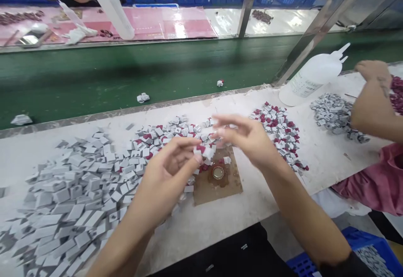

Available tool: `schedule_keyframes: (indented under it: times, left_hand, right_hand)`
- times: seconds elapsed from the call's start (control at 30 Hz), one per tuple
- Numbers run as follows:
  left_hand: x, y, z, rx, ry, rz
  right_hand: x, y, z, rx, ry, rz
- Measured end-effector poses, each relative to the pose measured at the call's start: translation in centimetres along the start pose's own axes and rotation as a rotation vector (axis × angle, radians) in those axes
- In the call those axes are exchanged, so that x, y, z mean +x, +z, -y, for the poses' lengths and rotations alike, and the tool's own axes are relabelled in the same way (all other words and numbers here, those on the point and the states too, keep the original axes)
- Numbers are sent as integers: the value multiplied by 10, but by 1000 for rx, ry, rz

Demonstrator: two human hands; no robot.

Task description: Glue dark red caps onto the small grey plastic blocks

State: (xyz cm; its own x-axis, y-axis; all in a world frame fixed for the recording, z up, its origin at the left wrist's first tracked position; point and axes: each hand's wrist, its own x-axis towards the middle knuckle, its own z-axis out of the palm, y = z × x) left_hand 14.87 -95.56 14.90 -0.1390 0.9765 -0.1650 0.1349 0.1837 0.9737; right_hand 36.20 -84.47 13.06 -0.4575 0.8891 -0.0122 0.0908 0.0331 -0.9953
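My left hand point(171, 165) pinches a small grey-white and dark-red plastic piece point(204, 151) between thumb and fingertips. To its right, my right hand point(248, 138) hangs with fingers apart and slightly blurred, and I see nothing held in it. Below both hands lies a brown square board point(217, 191) with a small round cap point(218, 172) on it. A pile of grey and red pieces point(154, 140) spreads behind and left of my left hand. Another pile of grey and red pieces point(280, 128) lies beyond my right hand.
Loose grey blocks point(72, 201) cover the table's left side. A white bottle point(305, 79) stands behind, near a metal post point(315, 29). A co-worker's arm point(378, 100) reaches in at right. A green conveyor belt point(176, 67) runs along the back. A blue crate point(359, 243) sits below.
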Motion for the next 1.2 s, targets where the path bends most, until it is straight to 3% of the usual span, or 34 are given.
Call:
schedule_keyframes:
  times: [0.1, 0.2, 0.27, 0.33, 0.4, 0.47, 0.57, 0.67, 0.8, 0.93, 1.07, 1.2]
  left_hand:
    - [38, -4, -6, 34, 21, -119]
    - [85, 2, -10, 63, -38, -156]
    - [120, 8, -10, 109, -72, -185]
    - [156, 14, -8, 156, -79, -218]
    - [191, 21, -5, 212, -95, -237]
    - [223, 29, -3, 273, -108, -220]
    - [257, 45, -3, 359, -115, -178]
    - [270, 59, -6, 461, -127, -144]
    - [261, 65, -12, 632, -101, -167]
    - [220, 45, -20, 753, -25, -114]
    - [130, -6, -20, 852, 78, -36]
    - [39, -72, 2, 985, -24, -210]
  right_hand:
    - [95, -10, -10, -418, -50, -302]
    - [170, -15, -18, -507, -40, -331]
    - [198, -17, -20, -495, -14, -305]
    - [206, -18, -18, -469, 25, -300]
    - [197, -21, -14, -422, 55, -313]
    - [170, -24, -10, -366, 66, -321]
    - [104, -32, -7, -300, 84, -284]
    - [26, -39, -9, -328, 202, -173]
    - [-57, -48, -21, -405, 293, -246]
    - [-107, -54, -40, -386, 333, -325]
    - [-142, -53, -54, -444, 339, -405]
    - [-155, -49, -61, -408, 331, -428]
